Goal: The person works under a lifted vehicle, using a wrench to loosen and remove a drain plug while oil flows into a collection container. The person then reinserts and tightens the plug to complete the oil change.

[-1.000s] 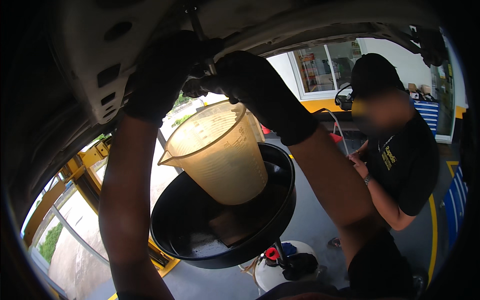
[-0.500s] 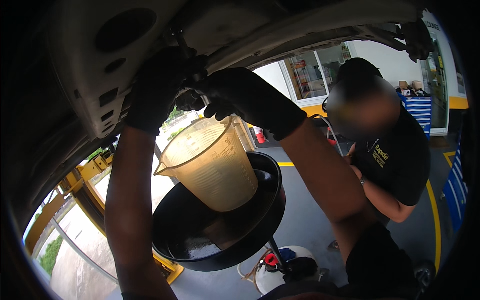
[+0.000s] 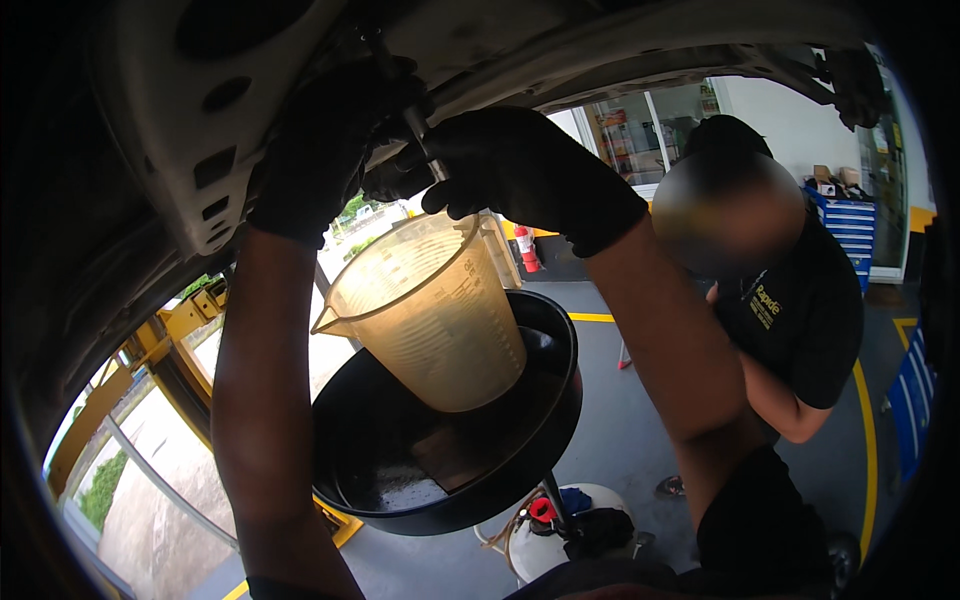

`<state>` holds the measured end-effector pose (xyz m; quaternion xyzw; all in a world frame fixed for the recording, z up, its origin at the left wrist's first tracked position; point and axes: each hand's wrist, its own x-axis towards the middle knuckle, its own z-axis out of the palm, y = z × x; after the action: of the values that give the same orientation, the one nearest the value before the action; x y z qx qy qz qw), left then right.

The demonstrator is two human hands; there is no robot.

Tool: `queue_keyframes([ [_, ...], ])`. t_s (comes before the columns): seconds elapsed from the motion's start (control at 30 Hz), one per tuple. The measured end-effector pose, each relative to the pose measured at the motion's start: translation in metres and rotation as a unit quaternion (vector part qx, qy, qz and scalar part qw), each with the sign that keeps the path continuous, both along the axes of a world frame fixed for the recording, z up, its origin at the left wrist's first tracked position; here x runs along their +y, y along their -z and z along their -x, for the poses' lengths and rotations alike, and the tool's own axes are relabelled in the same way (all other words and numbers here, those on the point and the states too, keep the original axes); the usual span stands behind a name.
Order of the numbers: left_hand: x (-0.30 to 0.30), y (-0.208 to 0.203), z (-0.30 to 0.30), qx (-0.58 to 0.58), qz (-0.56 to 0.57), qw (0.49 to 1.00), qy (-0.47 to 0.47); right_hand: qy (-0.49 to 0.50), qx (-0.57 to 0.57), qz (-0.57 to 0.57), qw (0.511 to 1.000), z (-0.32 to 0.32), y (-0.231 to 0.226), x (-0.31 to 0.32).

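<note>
Above my head, both my hands in black gloves are up against the underside of a raised car [image 3: 470, 50]. A slim metal socket extension bar [image 3: 414, 122] slants between them, its top end near the car's underbody. My left hand [image 3: 320, 145] is closed round its upper part, partly lost in shadow. My right hand [image 3: 510, 165] has its fingers curled about the lower end. Just below them, a translucent yellowish measuring jug [image 3: 440, 330] with a spout stands tilted in a wide black drain pan [image 3: 450, 515]. Dark wet residue shows in the pan.
Below the pan stands a white tank [image 3: 590, 500] with a red fitting. A co-worker [image 3: 800, 330] in black stands close on the right. Beyond are a blue tool cabinet [image 3: 848, 235] and a fire extinguisher [image 3: 526, 248]; a yellow lift post [image 3: 165, 375] rises at left.
My right hand has shifted slightly right from my left, and more of the metal bar shows between them. The jug and pan sit slightly higher and further right in view.
</note>
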<state>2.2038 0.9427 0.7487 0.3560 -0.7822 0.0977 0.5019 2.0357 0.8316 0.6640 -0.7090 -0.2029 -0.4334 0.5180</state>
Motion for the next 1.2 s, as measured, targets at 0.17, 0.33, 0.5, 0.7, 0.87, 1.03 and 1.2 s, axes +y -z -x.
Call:
queue_keyframes([
  [0.17, 0.01, 0.002, 0.001, -0.05, 0.032, 0.994, -0.091, 0.156, 0.031, 0.039, 0.987, 0.002, -0.009, 0.019],
  [0.33, 0.01, -0.002, 0.008, -0.082, 0.019, 0.986, -0.144, 0.148, 0.001, 0.081, 0.986, -0.006, -0.005, 0.004],
  [0.5, -0.017, 0.008, 0.007, 0.04, -0.018, 0.998, 0.054, -0.02, 0.015, -0.036, 0.999, 0.004, 0.003, -0.01],
  [0.7, 0.012, -0.001, 0.01, -0.098, 0.074, 0.976, -0.179, 0.159, 0.018, 0.091, 0.983, -0.001, -0.005, 0.019],
  [0.87, -0.01, -0.007, -0.001, -0.059, 0.089, 0.988, -0.115, -0.003, -0.023, 0.06, 0.998, 0.002, 0.004, -0.011],
  [1.03, -0.017, -0.008, -0.014, -0.307, 0.442, 0.735, -0.413, 0.08, -0.049, 0.093, 0.991, -0.001, 0.005, -0.013],
  [1.2, -0.036, -0.01, -0.012, -0.359, 0.603, 0.549, -0.455, 0.134, -0.027, 0.088, 0.987, 0.008, 0.001, -0.008],
])
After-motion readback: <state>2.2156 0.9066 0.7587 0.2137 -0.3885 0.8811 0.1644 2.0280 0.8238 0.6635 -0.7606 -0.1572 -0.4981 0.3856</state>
